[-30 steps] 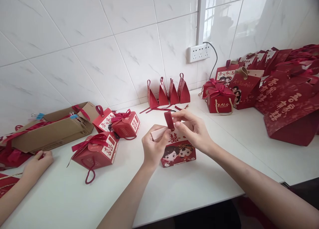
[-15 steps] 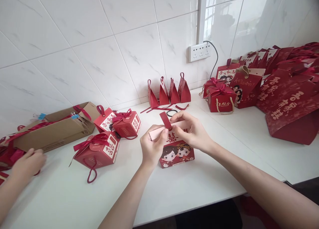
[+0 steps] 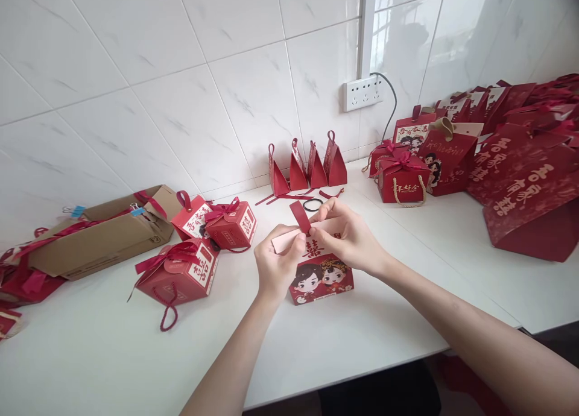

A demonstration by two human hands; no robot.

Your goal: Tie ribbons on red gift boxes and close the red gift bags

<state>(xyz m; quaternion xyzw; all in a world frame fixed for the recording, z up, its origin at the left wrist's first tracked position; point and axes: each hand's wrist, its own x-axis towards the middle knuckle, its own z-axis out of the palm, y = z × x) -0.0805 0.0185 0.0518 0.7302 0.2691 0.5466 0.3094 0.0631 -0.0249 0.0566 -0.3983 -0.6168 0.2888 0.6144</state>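
Observation:
A red gift box (image 3: 322, 281) with two cartoon figures on its front stands on the white table, its pale top edge pinched together. My left hand (image 3: 277, 262) is closed on the left part of that edge, thumb in front. My right hand (image 3: 353, 235) is closed at the right part, with thumb and forefinger at the base of a red ribbon (image 3: 299, 214) that stands up in a loop from the top. Just behind the hands lies a black ring (image 3: 312, 205). The fingers behind the box top are hidden.
Small triangular red boxes (image 3: 297, 170) stand by the tiled wall. Bow-tied boxes (image 3: 181, 277) and a cardboard carton (image 3: 104, 241) are at left. More red boxes (image 3: 402, 178) and large bags (image 3: 534, 193) crowd the right, below a power strip (image 3: 363, 94).
The ribbon's upper end has bent over into a loop, pressed by my right hand. Another person's hand at the left has gone out of view. The box stays in place.

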